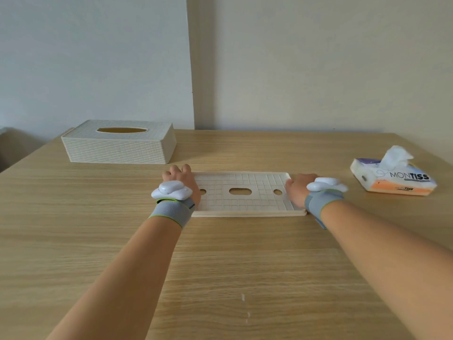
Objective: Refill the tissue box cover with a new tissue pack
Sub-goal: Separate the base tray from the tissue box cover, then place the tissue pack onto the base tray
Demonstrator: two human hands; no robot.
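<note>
A flat cream base plate [245, 192] with a grid pattern and three holes lies in the middle of the wooden table. My left hand [182, 179] grips its left end and my right hand [297, 188] grips its right end. The white woven tissue box cover [120, 146] stands upright at the back left, its oval slot on top, apart from both hands. A soft tissue pack [394, 179] printed "MONTISS", with a tissue sticking out of the top, lies at the right.
The wooden table [220, 266] runs up to a pale wall at the back, and its left edge slants behind the cover. Both wrists wear grey bands with white devices.
</note>
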